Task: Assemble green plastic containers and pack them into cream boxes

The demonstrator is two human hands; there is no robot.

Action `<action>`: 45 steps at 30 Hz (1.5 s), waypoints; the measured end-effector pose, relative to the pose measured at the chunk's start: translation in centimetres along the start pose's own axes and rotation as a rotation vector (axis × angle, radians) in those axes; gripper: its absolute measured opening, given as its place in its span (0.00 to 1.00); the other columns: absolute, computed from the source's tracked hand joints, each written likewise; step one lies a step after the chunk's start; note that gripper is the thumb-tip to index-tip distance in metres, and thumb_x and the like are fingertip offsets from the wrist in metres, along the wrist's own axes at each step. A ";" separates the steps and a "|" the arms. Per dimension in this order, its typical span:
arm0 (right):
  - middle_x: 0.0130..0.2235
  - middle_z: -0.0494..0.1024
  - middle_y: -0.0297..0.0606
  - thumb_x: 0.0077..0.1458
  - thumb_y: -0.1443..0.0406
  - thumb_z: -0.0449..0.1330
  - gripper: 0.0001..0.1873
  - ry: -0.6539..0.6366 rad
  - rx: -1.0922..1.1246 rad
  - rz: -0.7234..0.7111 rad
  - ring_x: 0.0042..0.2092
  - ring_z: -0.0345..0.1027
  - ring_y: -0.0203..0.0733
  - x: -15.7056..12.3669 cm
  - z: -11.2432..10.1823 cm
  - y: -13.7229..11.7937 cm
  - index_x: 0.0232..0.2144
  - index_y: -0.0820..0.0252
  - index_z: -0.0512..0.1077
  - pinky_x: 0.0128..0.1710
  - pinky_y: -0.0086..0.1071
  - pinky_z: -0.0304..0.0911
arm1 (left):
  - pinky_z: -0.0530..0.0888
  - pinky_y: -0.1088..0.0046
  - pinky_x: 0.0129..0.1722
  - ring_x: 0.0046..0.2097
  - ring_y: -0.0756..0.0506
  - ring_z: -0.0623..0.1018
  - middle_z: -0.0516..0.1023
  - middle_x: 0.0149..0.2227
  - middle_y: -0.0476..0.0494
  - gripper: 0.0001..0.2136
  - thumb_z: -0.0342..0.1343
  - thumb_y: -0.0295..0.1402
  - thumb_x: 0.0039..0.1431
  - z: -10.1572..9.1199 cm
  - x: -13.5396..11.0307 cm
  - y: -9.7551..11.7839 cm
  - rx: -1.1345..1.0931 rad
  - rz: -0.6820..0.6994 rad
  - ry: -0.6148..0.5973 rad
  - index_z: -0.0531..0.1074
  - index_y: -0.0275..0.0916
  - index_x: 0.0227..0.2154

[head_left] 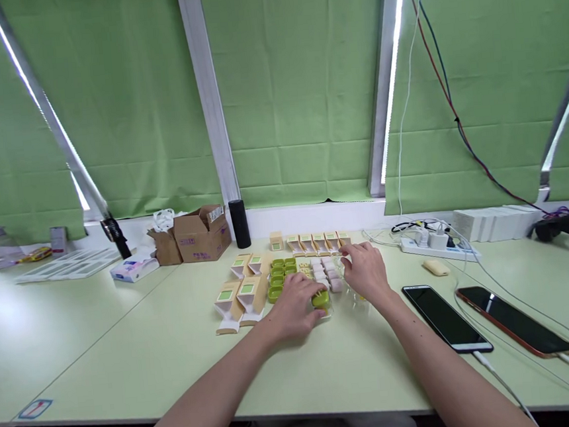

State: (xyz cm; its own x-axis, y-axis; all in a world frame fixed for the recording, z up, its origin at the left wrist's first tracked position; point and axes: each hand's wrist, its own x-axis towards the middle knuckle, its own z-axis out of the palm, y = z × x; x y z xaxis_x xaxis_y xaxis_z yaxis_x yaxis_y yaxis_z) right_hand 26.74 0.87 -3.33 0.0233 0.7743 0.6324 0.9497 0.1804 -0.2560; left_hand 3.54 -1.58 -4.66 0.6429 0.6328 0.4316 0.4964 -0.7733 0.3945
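Note:
My left hand point(297, 305) is closed around a small green container point(320, 299), which seems to sit in or against clear plastic just above the table. My right hand point(365, 269) reaches past it, fingers bent together near some clear plastic pieces point(359, 298); what they pinch, if anything, is too small to tell. Between and beyond the hands stand rows of green containers point(276, 280), small pale yellow pieces point(305, 267) and whitish-pink blocks point(336, 285). Open cream boxes with green labels point(248, 296) stand to the left, and more cream boxes point(307, 243) line the back.
Two phones point(445, 315) with charging cables lie at the right, near a beige oval object point(436, 267). Behind them is a power strip point(439, 246). Cardboard boxes point(201, 237), a black cylinder point(239, 224) and a tissue pack point(134, 269) stand at the back left.

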 end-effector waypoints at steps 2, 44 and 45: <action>0.46 0.84 0.41 0.62 0.71 0.58 0.12 -0.007 -0.004 -0.024 0.50 0.67 0.53 -0.3 0.2 -0.3 0.45 0.56 0.77 0.47 0.42 0.55 | 0.62 0.52 0.57 0.51 0.34 0.70 0.80 0.46 0.38 0.19 0.67 0.35 0.55 0.0 0.0 0.2 0.028 0.005 -0.031 0.77 0.45 0.51; 0.43 0.84 0.43 0.64 0.69 0.57 0.10 -0.033 0.004 -0.176 0.48 0.66 0.53 -2.0 1.0 -2.7 0.42 0.56 0.77 0.46 0.43 0.55 | 0.58 0.47 0.66 0.66 0.28 0.64 0.68 0.65 0.29 0.21 0.55 0.31 0.57 -2.4 13.7 -12.5 0.360 -0.465 -0.204 0.75 0.35 0.53; 0.43 0.83 0.42 0.64 0.69 0.57 0.10 -0.023 0.014 -0.178 0.48 0.67 0.53 -2.0 1.0 -2.6 0.42 0.56 0.77 0.46 0.43 0.55 | 0.61 0.52 0.66 0.66 0.30 0.66 0.65 0.67 0.29 0.23 0.55 0.31 0.57 -3.2 13.6 -12.4 0.356 -0.450 -0.187 0.72 0.34 0.56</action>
State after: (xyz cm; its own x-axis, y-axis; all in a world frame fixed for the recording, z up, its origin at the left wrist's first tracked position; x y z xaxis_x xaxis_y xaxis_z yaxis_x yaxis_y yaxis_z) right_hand 23.87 -0.52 -4.68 -0.1520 0.7433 0.6514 0.9337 0.3241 -0.1520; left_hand 4.22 16.72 -1.10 0.4003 0.9082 0.1223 0.8874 -0.4174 0.1955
